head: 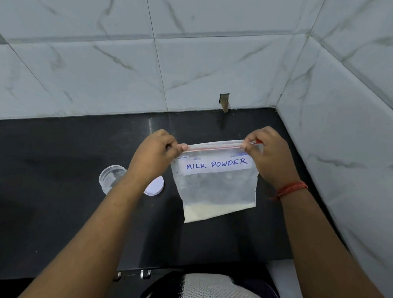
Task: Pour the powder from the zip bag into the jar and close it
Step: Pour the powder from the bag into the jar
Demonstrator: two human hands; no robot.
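Right now you hold the zip bag (214, 184) up above the black counter (53, 164), roughly upright, with both hands at its top edge. Your left hand (155, 153) pinches the top left corner, thumb and fingers pressed together on the red zip strip (214, 147). Your right hand (268, 152) pinches the top right end of that same strip, fingers curled over it. I can't tell whether the zip seam is sealed or parted; the strip reads as one straight line between your hands.

Bag is clear plastic with a white label (215, 165) reading "MILK POWDER" in blue handwriting. The powder (206, 212) sits as a shallow white layer at the bottom, piled deeper toward the lower left corner. The bag hangs slightly tilted, left bottom corner lowest.

The jar (109, 178) stands on the counter left of the bag, clear, open-mouthed, partly hidden behind your left forearm. Its white lid (156, 186) lies flat on the counter just right of that forearm, between jar and bag, off the jar.

A red thread band (291, 189) circles your right wrist. Marble-pattern wall tiles (104, 64) back the counter and turn a corner on the right.
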